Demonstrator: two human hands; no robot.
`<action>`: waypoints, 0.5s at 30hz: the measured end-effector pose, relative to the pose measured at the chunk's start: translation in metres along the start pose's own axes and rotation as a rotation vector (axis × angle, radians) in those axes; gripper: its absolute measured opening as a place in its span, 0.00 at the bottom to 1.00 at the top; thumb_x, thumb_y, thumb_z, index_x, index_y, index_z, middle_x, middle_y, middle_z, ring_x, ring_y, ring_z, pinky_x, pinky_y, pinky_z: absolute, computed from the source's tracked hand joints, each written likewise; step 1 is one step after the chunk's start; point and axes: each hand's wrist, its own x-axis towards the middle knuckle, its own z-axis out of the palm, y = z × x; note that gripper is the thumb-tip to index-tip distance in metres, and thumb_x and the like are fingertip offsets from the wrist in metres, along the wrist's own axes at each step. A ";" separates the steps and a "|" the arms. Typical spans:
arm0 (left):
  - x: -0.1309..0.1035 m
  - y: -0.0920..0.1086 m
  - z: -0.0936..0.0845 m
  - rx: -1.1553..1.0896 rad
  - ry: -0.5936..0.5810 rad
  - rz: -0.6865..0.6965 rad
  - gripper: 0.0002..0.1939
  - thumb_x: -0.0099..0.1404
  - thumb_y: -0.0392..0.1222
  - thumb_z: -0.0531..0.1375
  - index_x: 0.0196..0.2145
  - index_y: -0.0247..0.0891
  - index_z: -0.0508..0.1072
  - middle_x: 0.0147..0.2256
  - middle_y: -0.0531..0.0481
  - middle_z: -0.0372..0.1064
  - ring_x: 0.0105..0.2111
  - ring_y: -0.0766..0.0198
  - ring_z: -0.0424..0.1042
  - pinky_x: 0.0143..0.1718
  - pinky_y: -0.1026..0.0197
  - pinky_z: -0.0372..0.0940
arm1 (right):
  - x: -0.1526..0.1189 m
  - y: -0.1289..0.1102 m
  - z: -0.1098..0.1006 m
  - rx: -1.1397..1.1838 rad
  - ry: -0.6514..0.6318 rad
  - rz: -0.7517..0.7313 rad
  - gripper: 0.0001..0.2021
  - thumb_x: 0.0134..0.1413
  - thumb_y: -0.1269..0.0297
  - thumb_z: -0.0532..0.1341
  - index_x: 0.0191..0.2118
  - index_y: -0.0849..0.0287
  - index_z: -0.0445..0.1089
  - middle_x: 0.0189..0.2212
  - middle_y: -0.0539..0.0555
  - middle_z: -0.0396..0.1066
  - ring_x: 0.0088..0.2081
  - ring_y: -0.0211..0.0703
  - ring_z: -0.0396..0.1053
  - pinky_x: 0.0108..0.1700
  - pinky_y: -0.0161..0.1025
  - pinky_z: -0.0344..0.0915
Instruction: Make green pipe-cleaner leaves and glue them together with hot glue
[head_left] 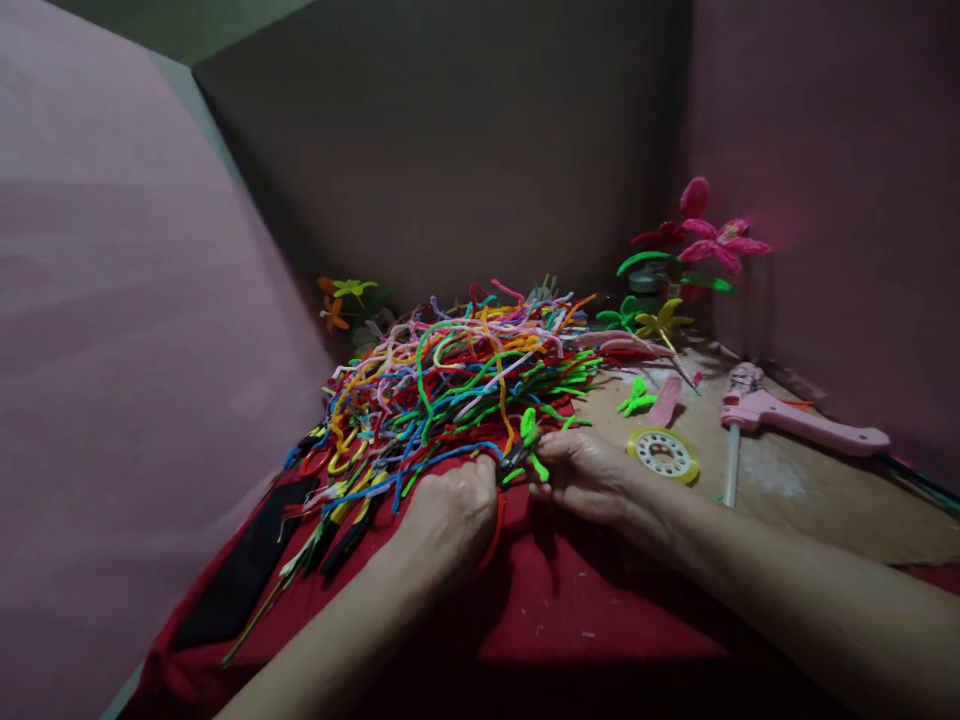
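Nearside of the heap of multicoloured fuzzy stems (465, 370), a bright-green fuzzy winged piece (529, 428) is pinched by the right hand (581, 475); dark-nosed pliers (513, 463) are gripped in the left hand (457, 503). A similar green piece (636, 398) — right of the heap — is judged shaped; the heap, unworked.

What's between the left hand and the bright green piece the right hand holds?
In the head view, the dark head of a hand tool, likely pliers or cutters, lies between the left hand and green piece.

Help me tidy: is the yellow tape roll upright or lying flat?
Lying flat: the yellow tape roll shows its holed face upward on the brown board.
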 end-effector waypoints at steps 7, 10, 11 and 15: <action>-0.008 -0.038 -0.013 0.070 -0.131 -0.261 0.15 0.59 0.29 0.42 0.39 0.31 0.63 0.29 0.35 0.71 0.31 0.48 0.72 0.28 0.54 0.62 | 0.000 -0.005 0.003 -0.045 0.044 0.027 0.05 0.44 0.73 0.58 0.21 0.65 0.63 0.18 0.51 0.66 0.17 0.31 0.60 0.19 0.30 0.55; -0.015 -0.056 -0.004 0.033 -0.249 -0.246 0.13 0.62 0.34 0.42 0.38 0.33 0.64 0.32 0.36 0.71 0.33 0.49 0.72 0.30 0.54 0.61 | 0.001 -0.005 0.002 -0.127 0.052 -0.050 0.06 0.43 0.70 0.61 0.22 0.64 0.62 0.20 0.52 0.68 0.16 0.30 0.59 0.17 0.29 0.53; -0.017 -0.060 0.001 0.015 -0.276 -0.243 0.13 0.63 0.37 0.43 0.38 0.34 0.64 0.33 0.36 0.71 0.34 0.50 0.72 0.31 0.54 0.61 | 0.002 -0.005 0.001 -0.148 0.056 -0.068 0.07 0.42 0.69 0.62 0.23 0.63 0.62 0.20 0.52 0.69 0.16 0.30 0.59 0.17 0.29 0.53; -0.020 -0.071 0.013 -0.070 -0.263 -0.235 0.13 0.62 0.44 0.47 0.38 0.36 0.65 0.35 0.38 0.71 0.35 0.52 0.71 0.32 0.56 0.61 | 0.003 -0.002 -0.001 -0.199 0.065 -0.095 0.10 0.37 0.65 0.65 0.23 0.63 0.63 0.19 0.51 0.68 0.15 0.29 0.57 0.17 0.29 0.53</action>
